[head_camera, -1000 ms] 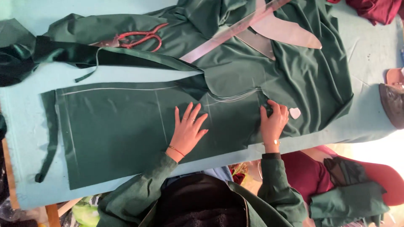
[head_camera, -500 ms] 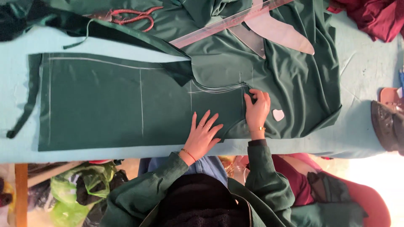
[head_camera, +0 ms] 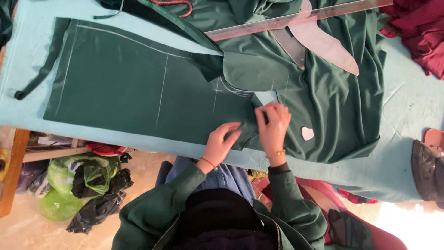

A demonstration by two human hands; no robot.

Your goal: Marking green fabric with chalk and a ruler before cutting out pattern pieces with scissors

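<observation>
Green fabric panel (head_camera: 138,88) flat on counter (head_camera: 407,111). Right hand (head_camera: 274,126) fingers pinch its cut edge; left hand (head_camera: 221,142) fingers curled, pressing nearby. Keep cloth taut, unwrinkled.

Matt, smooth dark green cloth (head_camera: 138,92) lies on a pale turquoise cloth-covered desk (head_camera: 407,106); clear glossy plastic ruler (head_camera: 296,21).

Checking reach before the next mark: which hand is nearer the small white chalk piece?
Right. The right hand lies just beside the chalk piece; the left hand is farther off, beyond the right hand.
</observation>
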